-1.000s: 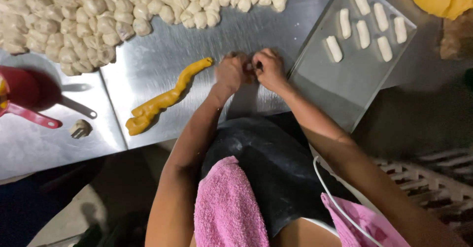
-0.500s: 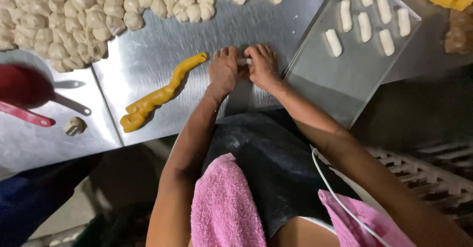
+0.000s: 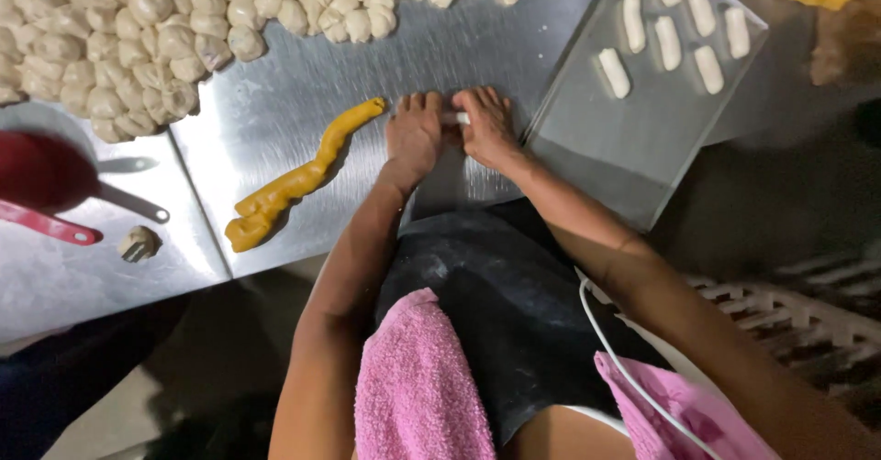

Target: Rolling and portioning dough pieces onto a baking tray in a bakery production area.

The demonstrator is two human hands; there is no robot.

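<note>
At frame centre, fingers: both sets lie flat and close together, pressed down on the steel table (image 3: 514,47)
Between the hands: a short bit of white dough piece (image 3: 453,118) shows in the gap; the rest is hidden under the palms, so its length cannot be told
Left hand (image 3: 415,134): palm down, fingers extended toward the top of the frame
Right hand (image 3: 486,128): palm down just beside it, thumb side touching the white piece
Left of the hands: a yellow dough rope (image 3: 298,177), lumpy, lying apart from them
Upper right: a flat tray (image 3: 606,157) with white dough sticks (image 3: 667,43), the top ones cut off by the edge
Upper left: a heap of pale dough balls (image 3: 138,38), cut off at the frame edge
Far left: a red scoop (image 3: 41,185), partly out of view
Bottom: a pink towel (image 3: 418,387) over the lap
</note>
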